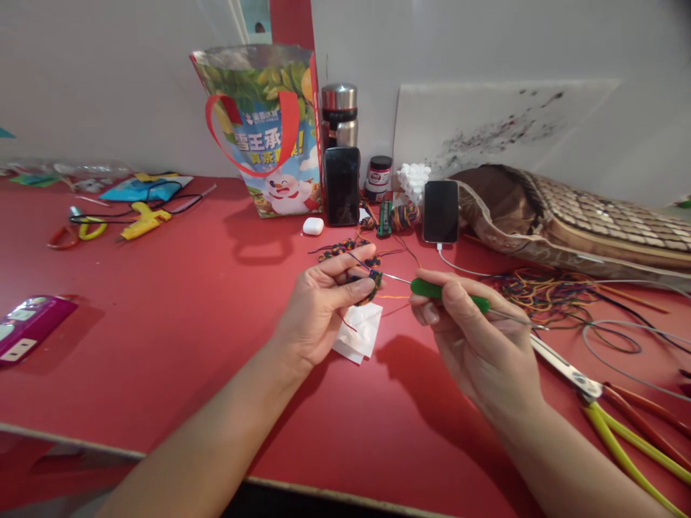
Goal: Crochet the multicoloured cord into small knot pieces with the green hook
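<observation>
Near the middle of the red table, my left hand (329, 302) pinches a small piece of dark multicoloured crochet work (369, 285) between thumb and fingers. A dark strand runs over its index finger, and loose red and orange ends hang from the piece. My right hand (475, 338) is closed round the green handle of a crochet hook (426, 288). The hook's thin metal shaft reaches left and its tip meets the piece; whether it passes through a loop is too small to tell. More knotted multicoloured cord (337, 250) lies just behind my left hand.
White paper (363, 334) lies under my left hand. Scissors (586, 388) and tangled yarn (540, 291) are at right, beside a beaded cushion (610, 216). Behind stand two phones (342, 187), a flask (340, 108) and a bag (270, 129). A glue gun (143, 221) and a power strip (35, 327) are left.
</observation>
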A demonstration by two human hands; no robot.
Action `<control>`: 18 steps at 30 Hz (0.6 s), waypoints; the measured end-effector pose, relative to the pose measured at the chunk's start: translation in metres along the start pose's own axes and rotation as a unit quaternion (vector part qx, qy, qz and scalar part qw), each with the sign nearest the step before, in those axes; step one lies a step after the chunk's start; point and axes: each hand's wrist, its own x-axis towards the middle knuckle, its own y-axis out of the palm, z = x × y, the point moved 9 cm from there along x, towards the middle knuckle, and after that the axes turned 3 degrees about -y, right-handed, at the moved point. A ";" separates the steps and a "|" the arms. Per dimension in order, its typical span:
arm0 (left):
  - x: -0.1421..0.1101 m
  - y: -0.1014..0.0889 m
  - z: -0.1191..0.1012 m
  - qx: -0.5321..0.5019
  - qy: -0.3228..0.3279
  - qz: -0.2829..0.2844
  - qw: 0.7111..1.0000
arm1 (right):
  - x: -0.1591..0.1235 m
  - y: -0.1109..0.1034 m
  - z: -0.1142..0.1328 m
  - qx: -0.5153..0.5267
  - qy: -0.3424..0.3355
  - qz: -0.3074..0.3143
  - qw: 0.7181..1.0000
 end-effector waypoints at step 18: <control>0.001 0.004 -0.005 0.036 0.016 0.019 0.999 | 0.003 0.000 0.022 -0.073 -0.069 0.031 0.994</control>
